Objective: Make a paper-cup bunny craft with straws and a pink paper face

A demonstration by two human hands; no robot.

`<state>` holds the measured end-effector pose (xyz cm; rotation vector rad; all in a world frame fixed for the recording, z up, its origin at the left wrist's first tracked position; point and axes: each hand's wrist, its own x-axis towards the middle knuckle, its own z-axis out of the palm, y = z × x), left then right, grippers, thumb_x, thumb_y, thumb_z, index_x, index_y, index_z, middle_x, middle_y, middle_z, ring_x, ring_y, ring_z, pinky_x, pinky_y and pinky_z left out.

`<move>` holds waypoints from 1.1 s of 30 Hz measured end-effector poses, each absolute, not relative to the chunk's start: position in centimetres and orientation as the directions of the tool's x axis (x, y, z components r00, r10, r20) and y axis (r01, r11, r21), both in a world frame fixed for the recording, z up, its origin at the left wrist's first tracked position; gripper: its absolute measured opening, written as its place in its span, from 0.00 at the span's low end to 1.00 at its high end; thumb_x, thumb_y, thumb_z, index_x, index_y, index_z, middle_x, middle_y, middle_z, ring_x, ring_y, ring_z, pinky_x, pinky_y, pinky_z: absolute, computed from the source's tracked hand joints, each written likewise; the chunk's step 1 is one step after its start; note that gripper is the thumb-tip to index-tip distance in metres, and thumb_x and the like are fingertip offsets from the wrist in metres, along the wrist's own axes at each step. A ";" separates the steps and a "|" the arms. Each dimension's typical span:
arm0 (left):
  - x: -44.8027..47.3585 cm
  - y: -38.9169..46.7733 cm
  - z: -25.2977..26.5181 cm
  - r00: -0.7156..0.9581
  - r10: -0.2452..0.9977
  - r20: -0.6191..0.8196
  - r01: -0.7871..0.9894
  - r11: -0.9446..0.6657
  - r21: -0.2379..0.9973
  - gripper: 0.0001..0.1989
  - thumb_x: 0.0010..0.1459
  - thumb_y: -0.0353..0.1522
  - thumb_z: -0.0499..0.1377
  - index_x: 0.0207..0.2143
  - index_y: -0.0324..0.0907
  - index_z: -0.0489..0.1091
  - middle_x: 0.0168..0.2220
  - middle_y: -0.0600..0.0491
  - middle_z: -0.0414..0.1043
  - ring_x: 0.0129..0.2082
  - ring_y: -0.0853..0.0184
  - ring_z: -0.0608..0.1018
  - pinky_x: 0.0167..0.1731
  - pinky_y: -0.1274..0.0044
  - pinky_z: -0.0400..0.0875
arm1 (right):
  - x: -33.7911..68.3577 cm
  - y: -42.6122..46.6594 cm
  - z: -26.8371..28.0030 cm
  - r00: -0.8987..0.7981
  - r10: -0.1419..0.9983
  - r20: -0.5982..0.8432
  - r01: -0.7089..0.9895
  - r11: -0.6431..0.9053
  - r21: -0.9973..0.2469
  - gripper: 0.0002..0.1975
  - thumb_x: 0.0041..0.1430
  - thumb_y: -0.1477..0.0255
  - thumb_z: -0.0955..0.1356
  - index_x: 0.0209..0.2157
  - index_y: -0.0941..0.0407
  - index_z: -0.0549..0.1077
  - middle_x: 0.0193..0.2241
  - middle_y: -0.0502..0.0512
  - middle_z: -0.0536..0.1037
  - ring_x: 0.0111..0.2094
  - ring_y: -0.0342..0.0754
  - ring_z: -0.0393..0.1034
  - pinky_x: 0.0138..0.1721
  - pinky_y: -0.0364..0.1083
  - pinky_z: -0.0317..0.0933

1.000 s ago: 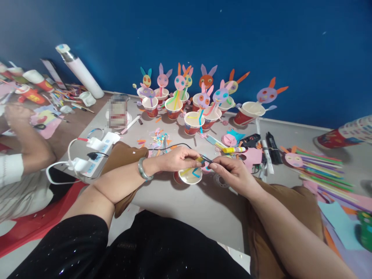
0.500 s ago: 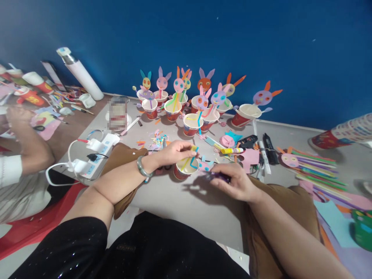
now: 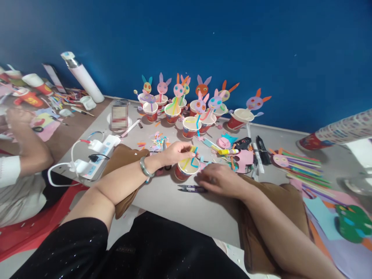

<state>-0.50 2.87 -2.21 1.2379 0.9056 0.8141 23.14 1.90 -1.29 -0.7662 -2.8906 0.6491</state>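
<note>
My left hand [image 3: 180, 152], a bangle on its wrist, is closed on the tops of yellow and blue straw-like strips [image 3: 193, 150] standing in a paper cup [image 3: 182, 173]. The cup is red outside and white inside, and rests on the grey table. Just right of it, my right hand [image 3: 217, 179] is low over the tabletop with its fingers extended. It largely covers a small paper rabbit head, so contact with that cannot be made out. Black thread snips [image 3: 190, 188] lie on the table beneath and left of that hand, blades pointing left.
Several cups with paper rabbit heads [image 3: 200, 106] line the back by the blue wall. A glue stick [image 3: 228, 152], markers [image 3: 263, 150] and coloured sticks [image 3: 309, 166] lie to the right. A power strip [image 3: 101, 155] is at left, near a co-worker's arm [image 3: 35, 143].
My right hand has put the thread snips down on the table and moved left over the paper rabbit head. My left hand stays at the cup with the strips. The view has shifted slightly right.
</note>
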 end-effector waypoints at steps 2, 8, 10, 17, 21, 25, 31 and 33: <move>-0.5 2.9 -2.2 0.448 0.885 -0.123 -0.025 0.150 0.988 0.18 0.48 0.38 0.71 0.35 0.35 0.74 0.33 0.52 0.76 0.34 0.71 0.76 0.40 0.76 0.70 | 24.3 3.2 -0.9 -0.775 0.632 0.031 0.576 0.725 -0.378 0.16 0.66 0.64 0.63 0.27 0.56 0.73 0.26 0.57 0.78 0.29 0.48 0.70 0.34 0.46 0.59; -0.5 2.9 -2.0 0.521 0.849 -0.083 -0.048 0.127 0.991 0.20 0.39 0.39 0.75 0.29 0.35 0.73 0.28 0.55 0.73 0.30 0.73 0.73 0.37 0.78 0.68 | 27.0 7.2 -0.5 -0.503 0.860 0.087 0.823 0.507 -0.257 0.12 0.60 0.63 0.65 0.30 0.55 0.75 0.28 0.56 0.80 0.29 0.50 0.72 0.31 0.47 0.58; -0.5 2.9 -1.9 0.533 0.842 -0.082 -0.037 0.120 0.992 0.20 0.39 0.39 0.75 0.29 0.35 0.74 0.29 0.55 0.73 0.31 0.73 0.73 0.37 0.79 0.67 | 27.1 8.6 -0.3 -0.460 0.886 0.063 0.869 0.463 -0.175 0.12 0.59 0.65 0.64 0.31 0.55 0.77 0.31 0.58 0.81 0.31 0.52 0.73 0.32 0.48 0.58; -0.7 2.7 -2.6 0.610 0.790 -0.055 0.007 0.064 0.998 0.15 0.46 0.37 0.71 0.32 0.35 0.76 0.30 0.55 0.73 0.30 0.73 0.72 0.34 0.80 0.65 | 27.3 12.7 1.0 -0.266 0.961 0.076 0.935 0.276 -0.223 0.11 0.57 0.68 0.65 0.34 0.57 0.79 0.32 0.62 0.82 0.33 0.55 0.73 0.32 0.49 0.58; -0.8 2.6 -2.6 0.621 0.781 -0.064 0.081 0.017 0.997 0.14 0.48 0.37 0.69 0.31 0.35 0.74 0.28 0.55 0.70 0.28 0.73 0.69 0.31 0.80 0.62 | 27.9 12.9 1.6 -0.269 0.957 0.110 0.888 0.291 -0.357 0.11 0.57 0.67 0.66 0.36 0.57 0.79 0.34 0.61 0.82 0.34 0.53 0.74 0.34 0.48 0.60; -0.7 2.6 -2.4 0.641 0.763 -0.082 0.121 0.005 0.993 0.15 0.49 0.39 0.68 0.32 0.35 0.74 0.28 0.56 0.69 0.28 0.73 0.69 0.31 0.79 0.63 | 28.3 11.9 0.9 -0.385 0.923 -0.020 0.902 0.371 -0.221 0.12 0.53 0.68 0.68 0.37 0.56 0.79 0.30 0.58 0.81 0.31 0.53 0.73 0.32 0.48 0.59; -0.8 2.4 -2.1 0.619 0.779 -0.100 0.168 -0.008 0.986 0.17 0.52 0.43 0.67 0.28 0.37 0.72 0.25 0.57 0.64 0.26 0.74 0.66 0.28 0.80 0.59 | 27.8 11.3 -1.4 -0.560 0.805 -0.198 0.803 0.585 0.108 0.15 0.49 0.73 0.68 0.41 0.57 0.79 0.37 0.62 0.80 0.39 0.56 0.73 0.35 0.48 0.56; -0.8 2.3 -2.1 0.606 0.788 -0.107 0.181 -0.006 0.984 0.18 0.52 0.44 0.67 0.26 0.37 0.72 0.24 0.58 0.62 0.25 0.74 0.65 0.26 0.80 0.58 | 27.7 11.4 -1.4 -0.554 0.804 -0.215 0.800 0.586 0.128 0.12 0.52 0.73 0.68 0.39 0.57 0.78 0.36 0.61 0.80 0.38 0.55 0.73 0.35 0.48 0.55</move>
